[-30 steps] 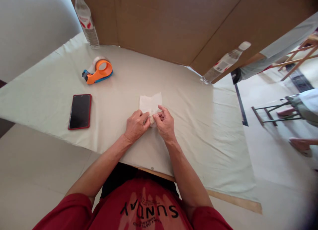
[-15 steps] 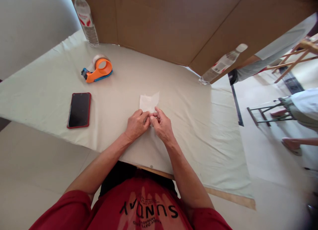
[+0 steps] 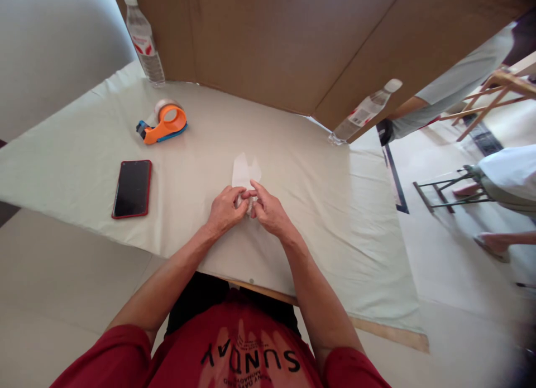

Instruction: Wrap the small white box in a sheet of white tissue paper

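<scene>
A small piece of thin white paper (image 3: 240, 171) is pinched at its near edge between my two hands, just above the cloth-covered table (image 3: 196, 159). My left hand (image 3: 226, 209) is closed on the paper's left part, thumb against fingers. From the other side my right hand (image 3: 270, 210) grips it too, with the index finger reaching over the sheet. The near part looks crumpled under my fingertips and is mostly hidden. The far part sticks up in two uneven flaps.
An orange tape dispenser (image 3: 165, 124) and a red-cased phone (image 3: 132, 188) lie on the left. Two water bottles, one upright (image 3: 144, 47) and one that looks tilted (image 3: 364, 113), stand against a tall cardboard panel (image 3: 259, 47). People sit beyond the right edge, near a folding stool (image 3: 450, 190).
The paper has gone from a flatter, wider sheet to a narrower, crumpled shape with its near part gathered between my fingers. My hands stay close together. The view has shifted slightly.
</scene>
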Tool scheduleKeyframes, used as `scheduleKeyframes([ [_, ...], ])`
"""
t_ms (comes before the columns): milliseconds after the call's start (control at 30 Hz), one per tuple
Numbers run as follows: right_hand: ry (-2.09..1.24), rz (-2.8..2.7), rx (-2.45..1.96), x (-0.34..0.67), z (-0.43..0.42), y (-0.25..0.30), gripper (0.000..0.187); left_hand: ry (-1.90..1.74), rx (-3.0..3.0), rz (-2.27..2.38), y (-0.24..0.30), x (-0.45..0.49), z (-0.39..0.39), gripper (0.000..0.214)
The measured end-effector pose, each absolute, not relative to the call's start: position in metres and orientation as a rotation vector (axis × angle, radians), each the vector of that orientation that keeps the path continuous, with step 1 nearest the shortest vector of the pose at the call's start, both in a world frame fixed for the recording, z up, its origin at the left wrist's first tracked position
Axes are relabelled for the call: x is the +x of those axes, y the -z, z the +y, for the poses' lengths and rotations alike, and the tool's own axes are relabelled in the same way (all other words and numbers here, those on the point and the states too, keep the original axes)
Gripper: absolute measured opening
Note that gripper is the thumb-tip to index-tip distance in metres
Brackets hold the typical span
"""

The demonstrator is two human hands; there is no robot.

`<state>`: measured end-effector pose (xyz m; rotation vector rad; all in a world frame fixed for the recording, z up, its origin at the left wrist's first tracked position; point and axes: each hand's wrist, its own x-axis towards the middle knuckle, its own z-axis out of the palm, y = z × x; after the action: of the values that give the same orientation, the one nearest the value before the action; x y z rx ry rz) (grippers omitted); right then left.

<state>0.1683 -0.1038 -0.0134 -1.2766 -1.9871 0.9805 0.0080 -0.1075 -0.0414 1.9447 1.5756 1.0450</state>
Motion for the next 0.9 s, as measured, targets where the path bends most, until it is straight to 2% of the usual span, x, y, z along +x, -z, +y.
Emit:
scheduleKeyframes([
  [133, -1.107, -1.749, -1.236, 0.17, -0.104, 0.013, 0.053, -1.047, 2.04, 1.671, 0.044, 0.01, -0.109, 0.027],
  [333, -0.961, -1.513, -1.372, 0.183, -0.093, 0.018, 0.027, -1.105, 2.261, 1.701, 0.043, 0.016, -0.11, 0.024],
  [900, -0.866, -1.769, -1.374, 0.172, -0.054, 0.034, 0.024, -1.044, 2.329, 1.6, 0.045, 0.015, -0.109, 0.037],
])
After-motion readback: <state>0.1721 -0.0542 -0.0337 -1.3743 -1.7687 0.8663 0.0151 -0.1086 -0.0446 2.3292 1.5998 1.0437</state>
